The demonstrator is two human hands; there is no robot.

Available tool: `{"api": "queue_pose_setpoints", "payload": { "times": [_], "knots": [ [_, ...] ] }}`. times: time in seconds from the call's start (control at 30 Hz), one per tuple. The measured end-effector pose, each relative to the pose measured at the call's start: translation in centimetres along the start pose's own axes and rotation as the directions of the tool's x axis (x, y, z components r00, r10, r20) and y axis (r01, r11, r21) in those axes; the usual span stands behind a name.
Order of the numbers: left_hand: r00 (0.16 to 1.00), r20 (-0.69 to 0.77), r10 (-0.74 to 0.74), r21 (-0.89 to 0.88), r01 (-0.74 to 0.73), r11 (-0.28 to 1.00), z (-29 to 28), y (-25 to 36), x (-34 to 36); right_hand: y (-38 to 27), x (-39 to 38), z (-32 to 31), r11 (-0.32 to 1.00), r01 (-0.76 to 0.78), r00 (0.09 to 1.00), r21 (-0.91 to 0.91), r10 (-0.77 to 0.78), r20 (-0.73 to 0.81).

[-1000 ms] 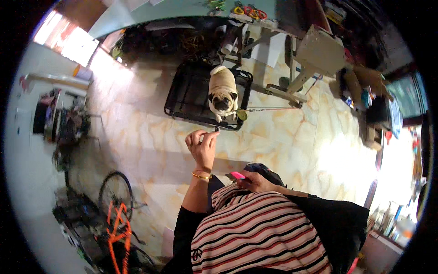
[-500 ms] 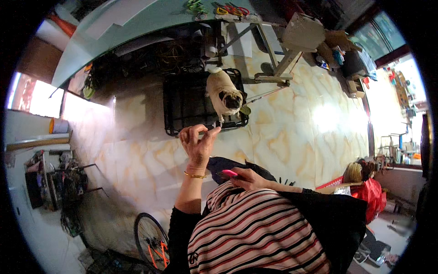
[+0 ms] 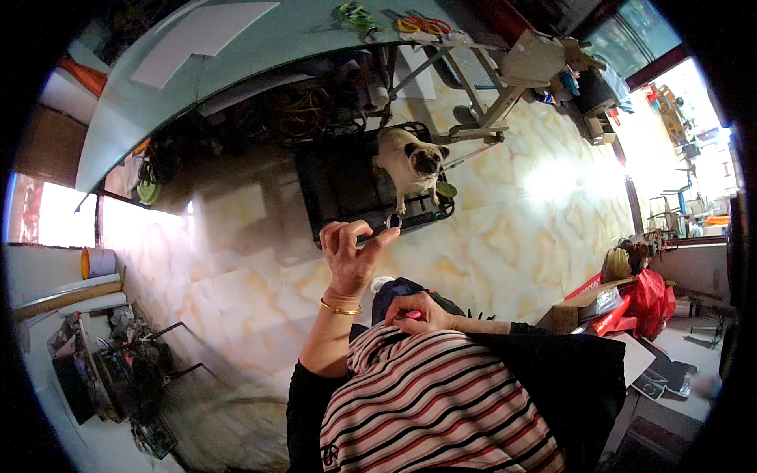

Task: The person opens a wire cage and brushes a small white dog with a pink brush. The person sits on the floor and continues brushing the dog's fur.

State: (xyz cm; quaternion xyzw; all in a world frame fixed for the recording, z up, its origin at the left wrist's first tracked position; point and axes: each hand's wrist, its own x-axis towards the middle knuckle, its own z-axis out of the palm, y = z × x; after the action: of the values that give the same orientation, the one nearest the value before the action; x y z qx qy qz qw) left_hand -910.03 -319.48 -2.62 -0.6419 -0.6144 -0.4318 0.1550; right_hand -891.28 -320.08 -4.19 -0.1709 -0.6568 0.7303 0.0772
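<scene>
My left hand (image 3: 351, 256), with a gold bangle at the wrist, is raised out in front of me. Its thumb and forefinger pinch a small dark object (image 3: 395, 222) with a pale edge, too small to name. My right hand (image 3: 423, 310) is held against my striped shirt, its fingers closed round a small pink object (image 3: 413, 314) that is mostly covered. Beyond my left hand a fawn pug (image 3: 406, 162) with a black muzzle faces me, on a black rectangular platform (image 3: 335, 185) with a raised rim. In the picture the pinched object lies just below its front paws.
A glass-topped table (image 3: 260, 47) spans the far side, with scissors (image 3: 423, 25) on it and coiled cables (image 3: 296, 110) below. Cartons (image 3: 595, 126) stand at the far right. A red bag (image 3: 650, 303) lies at right, and dark equipment (image 3: 118, 370) stands at left.
My view has turned, shifting the surroundings. My left hand appears slightly further right, still pinching the small object. The pink object shows less between my right fingers. The pug's head appears further right.
</scene>
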Motion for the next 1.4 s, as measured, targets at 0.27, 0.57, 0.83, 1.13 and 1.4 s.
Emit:
{"api": "queue_pose_setpoints", "payload": {
  "times": [0.27, 0.57, 0.83, 1.13, 1.4],
  "knots": [
    [0.998, 0.006, 0.070, 0.052, -0.070, 0.996, -15.7, -10.3, -6.8, 0.9, 10.3, 17.6, 0.990, 0.132, 0.991, 0.053, -0.133, 0.006],
    [0.913, -0.238, -0.331, 0.191, 0.378, 0.906, -38.8, -24.5, -18.6, -1.1, 28.8, 35.8, 0.939, 0.333, 0.888, -0.086, -0.282, 0.364],
    [0.322, -0.713, -0.623, -0.017, 0.880, 0.475, -62.6, -28.3, -36.7, 4.1, 46.6, 56.0, 0.952, 0.291, 0.820, -0.093, -0.198, 0.536],
    [-0.714, -0.699, 0.048, -0.581, 0.605, 0.545, -70.3, -17.0, -54.4, 0.6, 55.9, 91.8, 0.813, 0.579, 0.201, 0.065, -0.219, 0.955],
    [-0.748, -0.470, 0.469, -0.181, 0.602, 0.778, -73.6, -10.4, -66.1, 8.6, 39.7, 118.8, 0.951, 0.022, -0.162, -0.309, 0.308, 0.937]
  ]
}}
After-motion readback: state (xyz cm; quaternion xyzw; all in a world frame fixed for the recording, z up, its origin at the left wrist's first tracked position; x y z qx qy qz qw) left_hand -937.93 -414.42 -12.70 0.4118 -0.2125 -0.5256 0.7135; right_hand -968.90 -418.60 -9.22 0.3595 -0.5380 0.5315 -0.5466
